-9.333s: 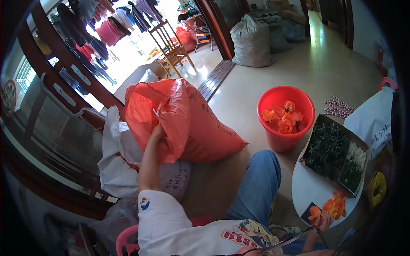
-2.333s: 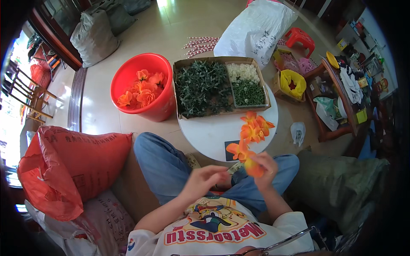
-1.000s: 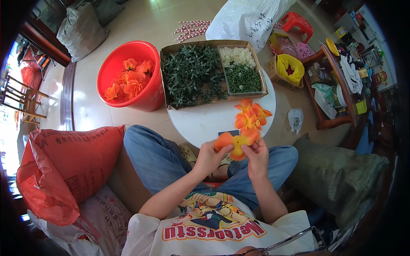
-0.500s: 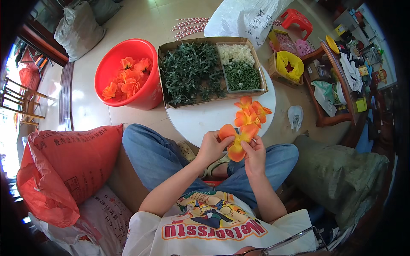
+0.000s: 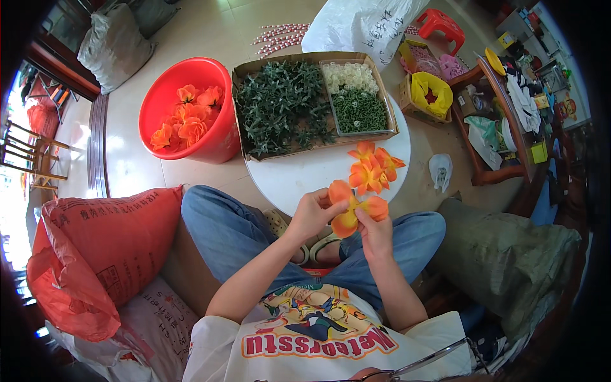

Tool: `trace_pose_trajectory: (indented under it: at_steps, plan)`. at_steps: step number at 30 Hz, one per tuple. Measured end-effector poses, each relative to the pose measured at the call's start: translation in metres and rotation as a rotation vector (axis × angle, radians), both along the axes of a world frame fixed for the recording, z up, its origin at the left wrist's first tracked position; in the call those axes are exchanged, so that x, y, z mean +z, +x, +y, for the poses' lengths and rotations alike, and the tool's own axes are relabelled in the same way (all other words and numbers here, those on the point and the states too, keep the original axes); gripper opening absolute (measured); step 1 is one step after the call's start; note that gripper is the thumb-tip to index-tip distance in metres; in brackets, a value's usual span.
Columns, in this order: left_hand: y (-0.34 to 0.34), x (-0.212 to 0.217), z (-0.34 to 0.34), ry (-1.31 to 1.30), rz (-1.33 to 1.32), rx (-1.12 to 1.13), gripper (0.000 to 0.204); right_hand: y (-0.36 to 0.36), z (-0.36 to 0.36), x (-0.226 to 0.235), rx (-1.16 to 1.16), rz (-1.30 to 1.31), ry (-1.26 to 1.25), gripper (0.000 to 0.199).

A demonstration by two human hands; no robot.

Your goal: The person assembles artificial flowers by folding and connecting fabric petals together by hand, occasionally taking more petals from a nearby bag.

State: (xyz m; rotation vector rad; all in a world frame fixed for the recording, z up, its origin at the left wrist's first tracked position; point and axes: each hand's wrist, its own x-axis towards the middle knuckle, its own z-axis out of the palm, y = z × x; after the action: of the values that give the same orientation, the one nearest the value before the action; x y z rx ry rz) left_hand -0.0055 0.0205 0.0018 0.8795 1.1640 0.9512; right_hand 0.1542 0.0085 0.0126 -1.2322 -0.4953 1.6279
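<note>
Both hands, left hand (image 5: 312, 213) and right hand (image 5: 375, 232), pinched an orange fabric flower (image 5: 352, 209) in their fingers; it had sunk slightly lower, nearer the worktop (image 5: 305, 178) edge.

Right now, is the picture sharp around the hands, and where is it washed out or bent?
Head view: the orange flower between left hand and right hand is sharp; daylight burns out the far left by the chair; edges curve toward the black rim.

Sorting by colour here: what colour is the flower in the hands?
Orange flower, held by both hands; clearest in the head view.
</note>
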Motion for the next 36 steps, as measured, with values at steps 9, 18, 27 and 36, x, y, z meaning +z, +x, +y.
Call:
trace_pose_trajectory:
  at_steps: [9, 18, 27, 36]
  plan:
    - [-0.001, -0.021, -0.018, -0.077, -0.08, 0.079, 0.022, 0.006, -0.001, -0.013, 0.028, -0.081, -0.017, 0.019]
    - [0.002, -0.047, -0.021, -0.028, -0.11, 0.141, 0.016, 0.008, 0.006, -0.015, 0.016, -0.076, -0.056, 0.014]
    - [0.003, -0.061, -0.028, -0.051, -0.277, 0.156, 0.014, 0.051, 0.026, -0.039, -0.207, -0.174, 0.049, 0.015]
    - [0.008, -0.071, -0.035, -0.04, -0.35, 0.165, 0.017, 0.013, 0.009, 0.007, 0.102, -1.363, 1.164, 0.023]
